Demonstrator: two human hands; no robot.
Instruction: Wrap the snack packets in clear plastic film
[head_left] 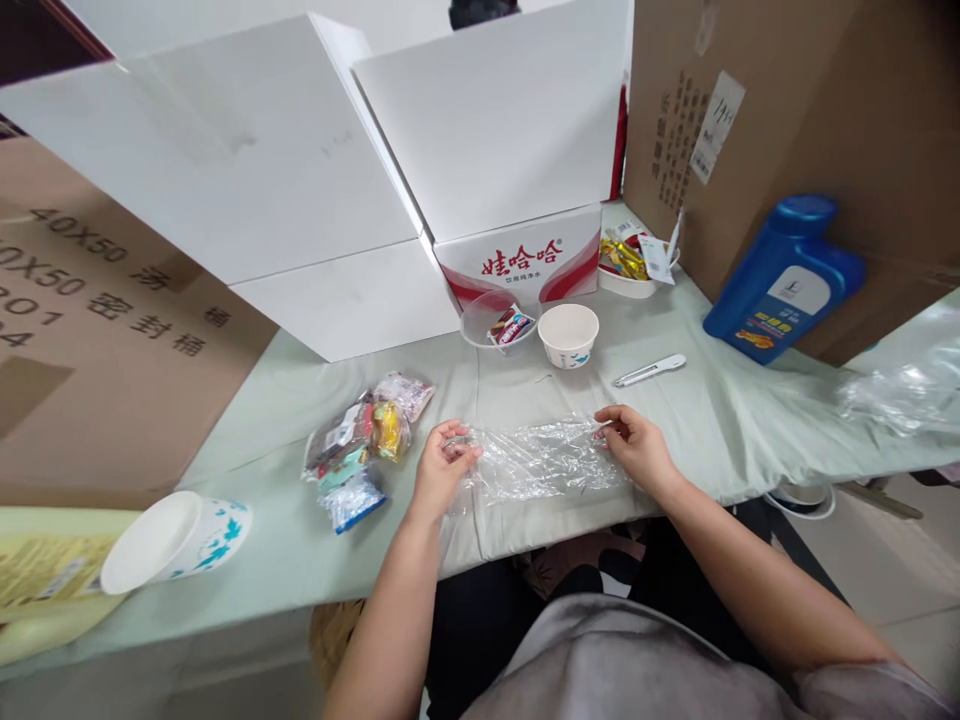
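A crinkled clear plastic bag [544, 462] is stretched flat between my hands near the table's front edge. My left hand [444, 465] pinches its left end between thumb and fingers. At the opposite end, my right hand [634, 448] has closed on the plastic in the same way. Beyond the bag stand a white paper cup [568, 337] and a clear plastic bowl [480, 322] with a wrapped snack [510, 326] in it. To the right of the cup lies a white utility knife [649, 371]. Several packaged snacks [356, 440] are heaped left of my left hand.
White cartons [517, 260] line the back, flanked by brown cardboard boxes [112, 330]. A blue bottle [784, 285] stands at right. A bowl of wrapped sweets [628, 285] sits by the cartons. One paper cup [214, 535] lies tipped at left, beside a yellow package [56, 575].
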